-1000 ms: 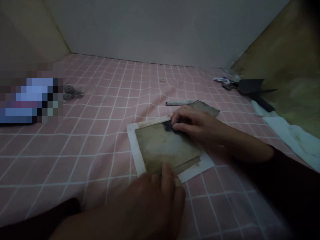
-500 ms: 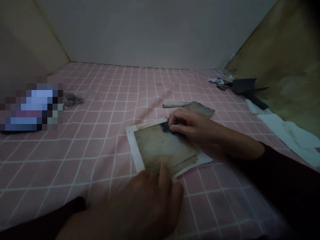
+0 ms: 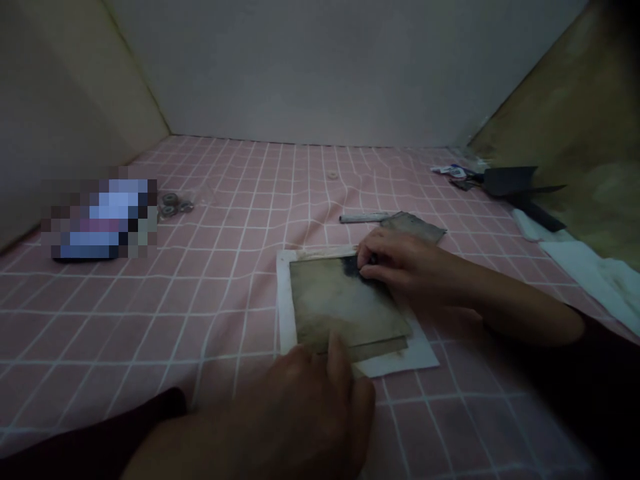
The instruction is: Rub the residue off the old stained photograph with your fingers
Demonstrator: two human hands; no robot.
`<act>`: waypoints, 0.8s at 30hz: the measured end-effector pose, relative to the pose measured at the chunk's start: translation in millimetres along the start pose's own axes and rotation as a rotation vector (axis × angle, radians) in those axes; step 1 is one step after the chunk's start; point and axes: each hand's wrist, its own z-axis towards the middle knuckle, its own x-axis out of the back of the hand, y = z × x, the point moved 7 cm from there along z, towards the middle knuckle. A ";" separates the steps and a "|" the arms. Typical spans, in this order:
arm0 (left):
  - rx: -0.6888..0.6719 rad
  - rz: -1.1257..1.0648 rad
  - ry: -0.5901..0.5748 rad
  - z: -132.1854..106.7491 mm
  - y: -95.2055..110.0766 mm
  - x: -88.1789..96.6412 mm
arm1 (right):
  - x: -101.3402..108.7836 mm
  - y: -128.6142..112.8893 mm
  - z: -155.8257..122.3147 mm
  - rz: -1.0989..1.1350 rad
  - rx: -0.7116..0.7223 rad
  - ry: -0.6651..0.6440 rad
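A stained grey-brown sheet lies on a larger white sheet of paper, with a second brownish layer showing along its near edge. My left hand rests at that near edge, fingers extended and apart, fingertips touching the sheet; it is somewhat blurred. At the sheet's far right corner, my right hand is closed in a pinch beside a black patch. What those fingers hold is too dark and small to name.
Beyond my right hand lie a whitish rolled stick and a grey piece. A pixelated phone and small round parts are at left. Dark tools and white tissue lie right, on the pink checked cloth.
The whole view has shifted, so the sheets and other things appear further right and slightly lower. Both hands keep nearly the same places on the sheet.
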 end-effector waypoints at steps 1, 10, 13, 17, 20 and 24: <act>0.002 0.006 0.005 0.2 1.5 -0.9 | -1.3 1.7 0.2 -0.006 0.002 -0.001; 0.038 0.078 0.111 8.7 10.7 -8.8 | 13.5 -30.7 -7.2 -0.111 0.071 0.218; 0.018 0.054 0.168 9.6 11.9 -8.5 | 0.6 -50.1 -8.6 -0.029 0.110 0.133; 0.065 0.042 0.188 9.2 14.0 -16.3 | -25.5 -59.1 -9.9 -0.006 0.127 0.005; 0.032 0.098 0.181 9.2 21.6 -19.9 | -40.2 -64.1 -4.0 -0.007 0.114 -0.060; 0.033 0.140 0.127 8.9 25.2 -19.6 | -50.5 -82.9 15.2 0.033 0.180 -0.077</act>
